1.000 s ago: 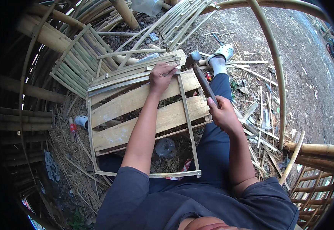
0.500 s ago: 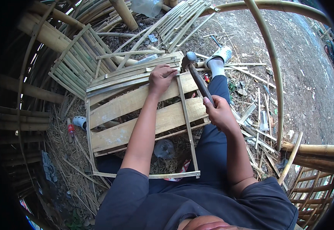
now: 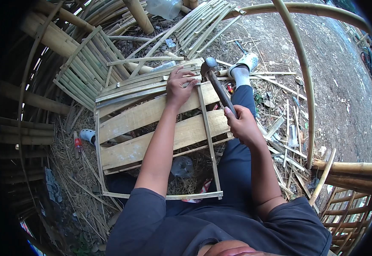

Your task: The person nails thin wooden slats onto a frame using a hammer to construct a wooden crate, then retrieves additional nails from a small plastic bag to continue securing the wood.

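Observation:
My right hand (image 3: 242,124) is closed around the wooden handle of a hammer (image 3: 221,90). The hammer's metal head is raised close to the far right corner of a bamboo slat frame (image 3: 162,197). At that corner, my left hand (image 3: 180,88) has its thumb and forefinger drawn together by the end of a narrow upright strip (image 3: 205,113). Whatever small thing lies between those fingertips is too small to make out; the other fingers are lifted. Under my left forearm run wide pale boards (image 3: 152,120), with thinner slats (image 3: 128,94) along the far side.
A finished-looking slatted bamboo panel (image 3: 85,64) leans at the far left. Split bamboo strips (image 3: 203,25) are piled at the back. A curved bamboo pole (image 3: 303,77) rises on the right. A red-labelled bottle (image 3: 77,144) lies on the straw-covered ground at left.
My left hand's upper fingers have lifted and spread a little while staying at the same corner. The hammer and my right hand have shifted slightly left.

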A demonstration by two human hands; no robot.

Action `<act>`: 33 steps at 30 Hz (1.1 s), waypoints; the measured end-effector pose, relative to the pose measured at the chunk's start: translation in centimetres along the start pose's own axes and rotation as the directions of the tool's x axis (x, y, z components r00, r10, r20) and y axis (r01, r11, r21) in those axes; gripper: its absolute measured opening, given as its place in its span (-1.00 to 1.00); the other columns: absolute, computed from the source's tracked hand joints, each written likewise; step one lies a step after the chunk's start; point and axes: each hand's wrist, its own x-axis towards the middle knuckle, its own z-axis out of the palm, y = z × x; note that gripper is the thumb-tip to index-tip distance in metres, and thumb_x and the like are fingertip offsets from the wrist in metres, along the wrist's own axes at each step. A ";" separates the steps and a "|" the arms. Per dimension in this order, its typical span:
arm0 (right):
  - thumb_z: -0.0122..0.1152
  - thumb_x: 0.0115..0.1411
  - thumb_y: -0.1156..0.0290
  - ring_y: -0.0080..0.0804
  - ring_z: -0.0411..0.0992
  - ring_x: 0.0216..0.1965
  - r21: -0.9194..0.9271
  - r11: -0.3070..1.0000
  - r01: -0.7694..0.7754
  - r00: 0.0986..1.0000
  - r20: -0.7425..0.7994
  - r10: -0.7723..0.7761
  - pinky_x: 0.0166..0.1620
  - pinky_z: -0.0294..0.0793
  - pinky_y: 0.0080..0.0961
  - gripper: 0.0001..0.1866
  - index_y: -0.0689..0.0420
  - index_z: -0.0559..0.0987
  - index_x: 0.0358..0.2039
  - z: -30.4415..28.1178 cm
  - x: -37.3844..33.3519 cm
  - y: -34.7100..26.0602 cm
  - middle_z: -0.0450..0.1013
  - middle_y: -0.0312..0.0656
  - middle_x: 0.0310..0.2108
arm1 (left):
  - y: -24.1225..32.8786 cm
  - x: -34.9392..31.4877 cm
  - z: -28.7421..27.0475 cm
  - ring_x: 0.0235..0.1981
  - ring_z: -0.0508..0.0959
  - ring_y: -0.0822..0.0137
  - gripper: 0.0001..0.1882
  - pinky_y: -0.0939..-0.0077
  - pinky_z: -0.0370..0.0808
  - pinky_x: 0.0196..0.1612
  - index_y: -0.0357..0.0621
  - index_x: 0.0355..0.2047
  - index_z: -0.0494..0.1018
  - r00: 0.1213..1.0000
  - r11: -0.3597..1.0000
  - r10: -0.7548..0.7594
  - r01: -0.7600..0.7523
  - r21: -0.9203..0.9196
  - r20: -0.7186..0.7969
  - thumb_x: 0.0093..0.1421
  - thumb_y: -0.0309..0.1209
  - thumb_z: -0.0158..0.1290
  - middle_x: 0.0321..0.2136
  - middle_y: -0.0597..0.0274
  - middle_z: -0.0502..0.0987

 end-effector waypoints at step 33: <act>0.21 0.38 -0.02 0.13 0.60 -0.38 -0.483 0.875 0.023 0.998 -0.036 -0.046 -0.23 0.51 -0.06 -0.41 0.41 0.62 -0.33 0.1 0.9 -3.9 0.54 0.21 -0.52 | -0.1 -0.2 0.2 0.19 0.61 0.18 -0.81 0.36 0.54 0.21 0.02 -0.21 0.77 0.982 0.979 -0.142 0.158 -0.131 0.123 0.17 -0.30 0.39 -0.12 0.22 0.75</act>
